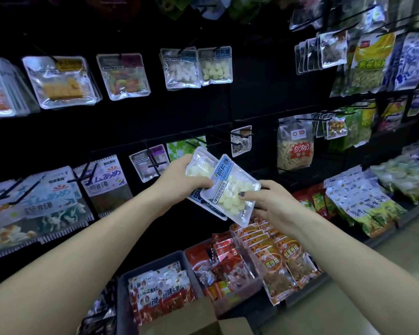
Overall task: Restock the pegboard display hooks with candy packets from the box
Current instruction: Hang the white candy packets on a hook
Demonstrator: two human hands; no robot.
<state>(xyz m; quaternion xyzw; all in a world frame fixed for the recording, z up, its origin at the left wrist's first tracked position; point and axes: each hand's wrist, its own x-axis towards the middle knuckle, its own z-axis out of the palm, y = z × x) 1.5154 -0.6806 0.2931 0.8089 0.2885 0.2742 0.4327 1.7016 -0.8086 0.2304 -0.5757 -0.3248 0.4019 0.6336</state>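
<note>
Both hands hold clear candy packets in front of the black pegboard. My left hand grips a small stack of packets with white pieces. The front packet, with a blue label strip, is pinched at its lower right by my right hand. Matching white candy packets hang on upper hooks. Empty black hooks stick out just above the held packets. The flap of the cardboard box shows at the bottom edge.
Hanging snack bags cover the pegboard left and right. Grey bins of red packets stand below on a shelf. More bags lie stacked along the shelf to the right. Floor lies at right.
</note>
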